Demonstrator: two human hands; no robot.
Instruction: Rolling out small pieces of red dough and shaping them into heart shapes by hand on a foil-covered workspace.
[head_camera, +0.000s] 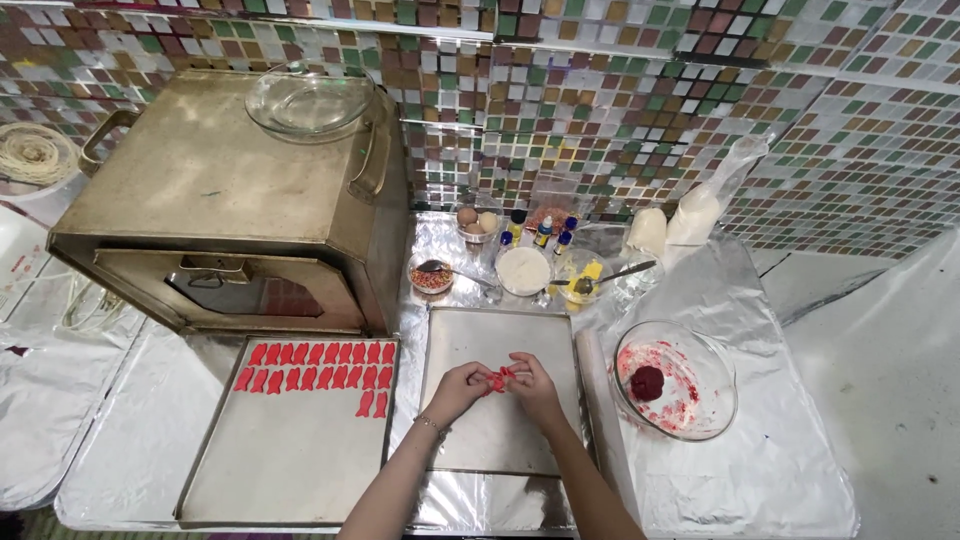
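At nine o'clock, a flat metal baking tray (290, 470) carrying rows of small red shaped dough pieces (318, 365). At eleven, a large dull brass-coloured metal box oven (220, 190), topped by a clear glass bowl (310, 100). At twelve, small ingredient bowls: brown eggs (476, 219), white flour (524, 270), coloured sprinkles (431, 277). At three, a red-smeared clear glass bowl (700, 400) holding a dark red dough ball (647, 382). Underneath, foil-covered tabletop (760, 300).

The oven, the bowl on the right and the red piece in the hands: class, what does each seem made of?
Oven: dull, worn sheet metal, brassy and scuffed. Bowl: clear glass probably, smeared red inside. Red piece, pinched by left hand and right hand: soft dough, seemingly.
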